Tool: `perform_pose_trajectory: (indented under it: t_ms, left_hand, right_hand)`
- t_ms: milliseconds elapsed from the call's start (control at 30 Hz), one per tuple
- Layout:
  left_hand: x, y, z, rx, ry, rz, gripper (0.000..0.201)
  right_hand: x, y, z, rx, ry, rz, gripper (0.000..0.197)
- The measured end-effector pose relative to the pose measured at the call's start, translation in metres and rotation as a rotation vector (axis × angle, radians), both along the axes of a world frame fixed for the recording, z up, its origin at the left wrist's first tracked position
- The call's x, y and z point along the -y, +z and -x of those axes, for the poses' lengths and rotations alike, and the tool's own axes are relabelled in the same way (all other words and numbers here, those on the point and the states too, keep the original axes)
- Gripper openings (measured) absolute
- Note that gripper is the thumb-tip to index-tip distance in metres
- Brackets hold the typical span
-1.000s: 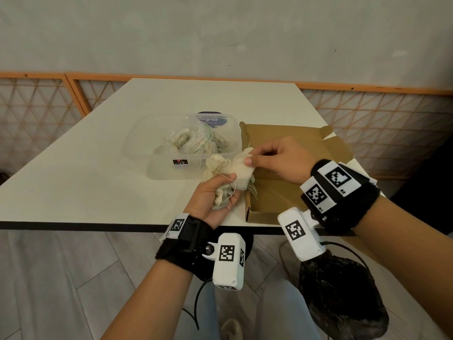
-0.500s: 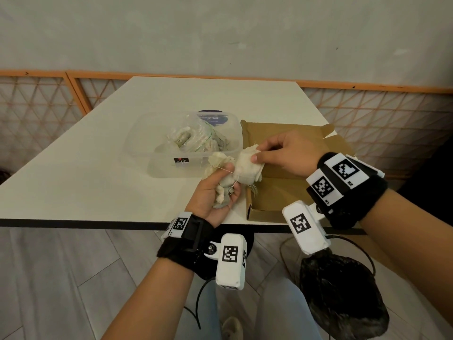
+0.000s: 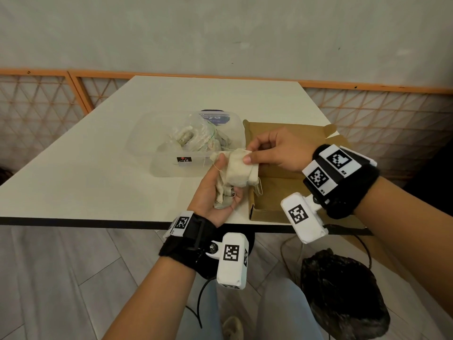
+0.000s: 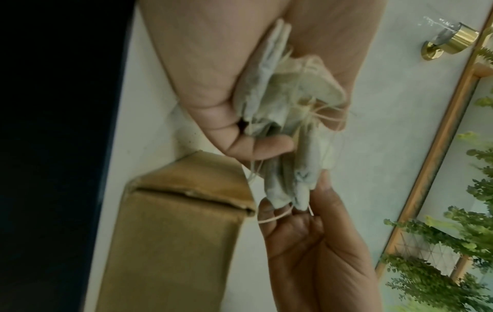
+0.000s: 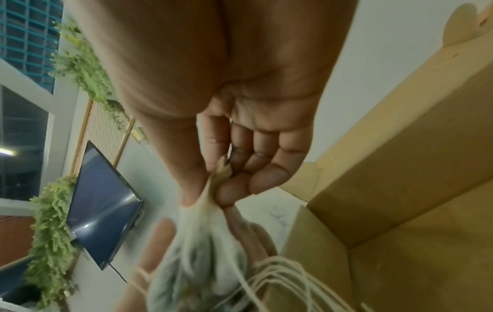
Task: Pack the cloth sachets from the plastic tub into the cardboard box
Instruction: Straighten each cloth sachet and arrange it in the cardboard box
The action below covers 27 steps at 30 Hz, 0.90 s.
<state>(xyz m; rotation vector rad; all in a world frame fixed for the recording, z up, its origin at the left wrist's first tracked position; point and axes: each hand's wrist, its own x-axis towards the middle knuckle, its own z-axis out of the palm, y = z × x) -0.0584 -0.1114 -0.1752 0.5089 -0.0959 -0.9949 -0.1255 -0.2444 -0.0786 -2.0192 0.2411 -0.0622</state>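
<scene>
My left hand holds a bunch of cream cloth sachets with loose strings, palm up, just left of the cardboard box. My right hand pinches the top sachet between thumb and fingers, over the box's left wall. The left wrist view shows the sachets bunched in my left hand, with the right hand's fingertips on a sachet's end. In the right wrist view the right hand pinches cloth. The clear plastic tub holds more sachets.
The white table has its front edge just below my hands. The open box looks bare inside where it shows. A black bag lies on the floor beneath. Orange lattice railing runs behind the table.
The right hand has drawn the top sachet rightward and slightly up, over the box's left wall. The left hand kept its bunch and shifted a little upward.
</scene>
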Motion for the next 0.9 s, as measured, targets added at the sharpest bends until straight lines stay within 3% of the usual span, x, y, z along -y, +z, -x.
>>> perform_pose_trajectory:
  t_ms: [67,200,233,367,600,767,900]
  left_hand:
    - [0.0,-0.002,-0.001,0.037,-0.025,0.011,0.056]
    - [0.001,0.002,0.005,0.118,0.01,-0.059,0.015]
    - [0.002,0.003,0.006,0.123,0.03,-0.071,0.014]
    - [0.004,0.004,0.006,0.041,0.099,-0.057,0.019]
    - [0.004,0.001,0.0,-0.039,0.136,-0.065,0.025]
    - [0.004,-0.001,0.001,-0.034,0.087,-0.053,0.012]
    - [0.005,-0.001,0.001,0.023,0.096,-0.056,0.034]
  right_hand:
    - [0.002,-0.001,-0.003,-0.002,-0.016,0.037,0.007]
    - [0.002,0.001,-0.004,0.021,-0.014,0.017,0.011]
    - [0.001,0.001,-0.004,0.025,-0.023,0.01,0.011]
    - [0.002,-0.002,-0.005,0.022,-0.109,0.091,0.026]
    - [0.001,-0.014,0.008,-0.145,-0.106,-0.017,0.009]
    - [-0.002,-0.022,0.004,-0.13,-0.121,-0.022,0.01]
    - [-0.007,-0.027,-0.001,-0.086,-0.13,0.067,0.016]
